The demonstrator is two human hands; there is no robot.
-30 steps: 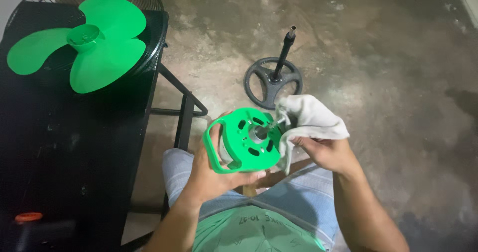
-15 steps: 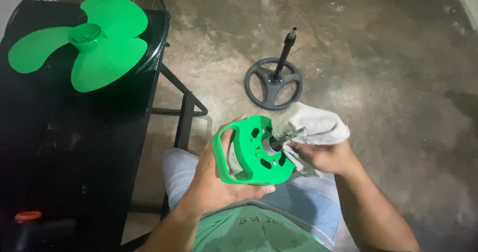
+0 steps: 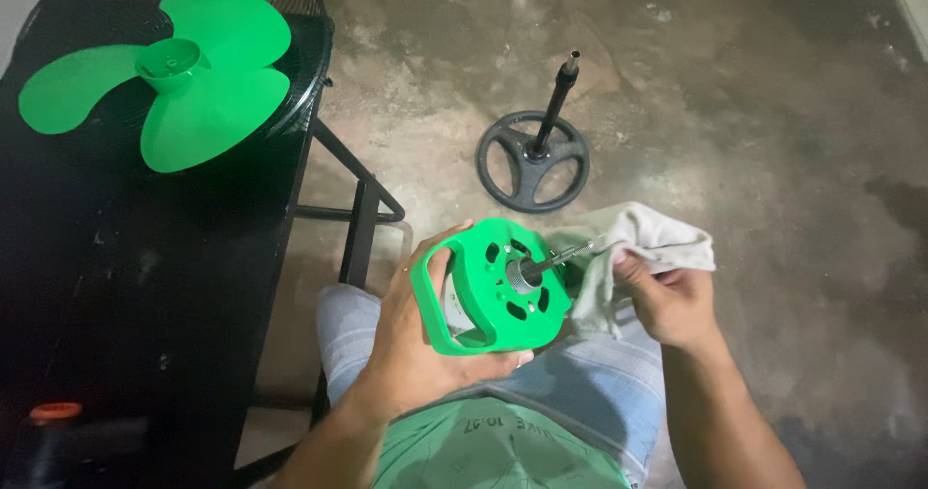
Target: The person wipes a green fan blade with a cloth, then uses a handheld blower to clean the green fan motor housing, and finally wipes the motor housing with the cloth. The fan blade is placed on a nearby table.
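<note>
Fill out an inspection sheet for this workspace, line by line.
Surface: black table at the person's left; stained concrete floor.
Job's things: green plastic fan motor housing with a metal shaft; whitish cloth at the shaft's tip.
Clutter: green three-blade fan propeller lying on a black wire fan guard; orange-capped item, unclear.
Grippers: left hand grips the housing; right hand holds the cloth.
Cables: nothing seen.
Surroundings: black round fan base with upright pole on the floor.
</note>
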